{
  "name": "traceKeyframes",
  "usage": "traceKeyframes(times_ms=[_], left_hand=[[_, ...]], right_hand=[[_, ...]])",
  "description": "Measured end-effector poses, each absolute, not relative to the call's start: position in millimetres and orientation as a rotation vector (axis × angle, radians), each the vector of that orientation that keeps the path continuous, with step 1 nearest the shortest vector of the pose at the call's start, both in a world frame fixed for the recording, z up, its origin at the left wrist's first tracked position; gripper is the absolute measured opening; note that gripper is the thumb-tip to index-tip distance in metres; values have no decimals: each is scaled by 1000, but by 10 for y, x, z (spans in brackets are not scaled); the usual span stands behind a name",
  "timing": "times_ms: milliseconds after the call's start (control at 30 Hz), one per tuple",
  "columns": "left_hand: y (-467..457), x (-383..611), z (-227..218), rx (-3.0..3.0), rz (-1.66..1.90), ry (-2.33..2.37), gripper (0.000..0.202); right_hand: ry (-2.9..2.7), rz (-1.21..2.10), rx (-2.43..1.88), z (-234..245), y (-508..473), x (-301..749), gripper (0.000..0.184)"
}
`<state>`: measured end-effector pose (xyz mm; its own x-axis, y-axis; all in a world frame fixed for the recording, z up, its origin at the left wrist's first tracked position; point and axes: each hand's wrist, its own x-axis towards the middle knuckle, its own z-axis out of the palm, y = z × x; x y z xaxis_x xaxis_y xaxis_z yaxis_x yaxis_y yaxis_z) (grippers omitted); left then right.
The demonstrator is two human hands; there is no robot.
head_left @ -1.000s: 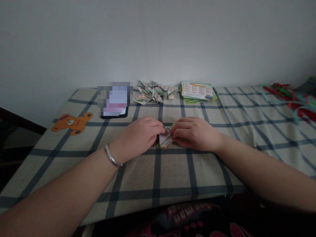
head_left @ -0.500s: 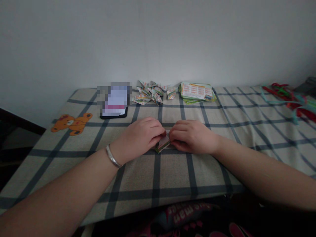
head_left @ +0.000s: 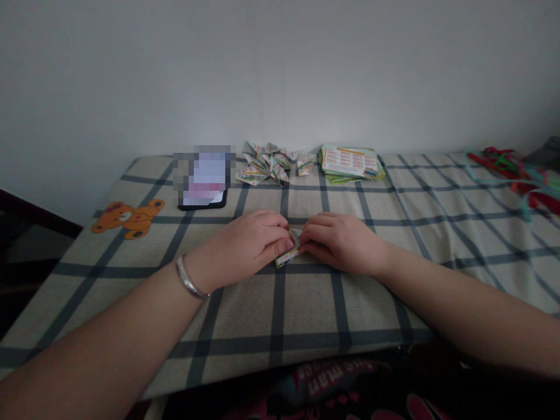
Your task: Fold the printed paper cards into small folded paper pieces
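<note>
A small piece of folded printed paper (head_left: 287,256) lies between my hands at the middle of the table, partly hidden by the fingers. My left hand (head_left: 258,239) grips its left side, with the thumb pressed on top and a silver bangle at the wrist. On the paper's right side, the bent fingers of my right hand (head_left: 336,240) are closed on its edge. Beyond my hands, several folded paper pieces (head_left: 271,165) lie in a loose heap near the wall. To their right sits a stack of printed leaflets (head_left: 350,163).
A phone (head_left: 205,181) with its screen lit and blurred lies at the back left. An orange bear cutout (head_left: 128,218) is flat near the left edge. Red and green ribbons (head_left: 511,175) lie at the far right. A checked cloth (head_left: 236,326) covers the table.
The paper's near flap has been folded over, so a printed strip now shows along its front. My left thumb has moved onto the paper. My right hand has barely shifted.
</note>
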<state>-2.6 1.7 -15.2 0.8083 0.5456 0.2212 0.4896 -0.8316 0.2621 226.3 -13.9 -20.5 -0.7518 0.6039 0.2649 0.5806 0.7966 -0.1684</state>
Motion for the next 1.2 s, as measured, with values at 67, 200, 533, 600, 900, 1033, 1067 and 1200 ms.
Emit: traceKeyframes(times_ms=[67, 200, 533, 600, 900, 1033, 1067, 1200], left_hand=[[22, -34, -150, 2813, 418, 797, 35], [31, -19, -163, 2852, 446, 779, 34], [-56, 109, -222, 2870, 587, 1012, 15], [-63, 117, -244, 2862, 619, 1047, 12], [-24, 135, -263, 2844, 597, 1053, 10], [-20, 132, -244, 2837, 567, 1031, 12], [-21, 131, -240, 2835, 559, 1028, 12], [-26, 137, -238, 2830, 538, 1039, 11]], right_hand=[[-2655, 99, -953, -205, -135, 2264, 20], [-2602, 79, -1043, -200, -113, 2270, 19], [-2545, 205, -1096, -219, -79, 2260, 18], [-2533, 213, -1109, -216, -82, 2262, 18], [-2560, 253, -1033, -220, -53, 2271, 18], [-2571, 257, -1054, -244, -27, 2270, 19], [-2574, 259, -1057, -245, -27, 2266, 19], [-2589, 234, -1088, -231, -41, 2242, 18]])
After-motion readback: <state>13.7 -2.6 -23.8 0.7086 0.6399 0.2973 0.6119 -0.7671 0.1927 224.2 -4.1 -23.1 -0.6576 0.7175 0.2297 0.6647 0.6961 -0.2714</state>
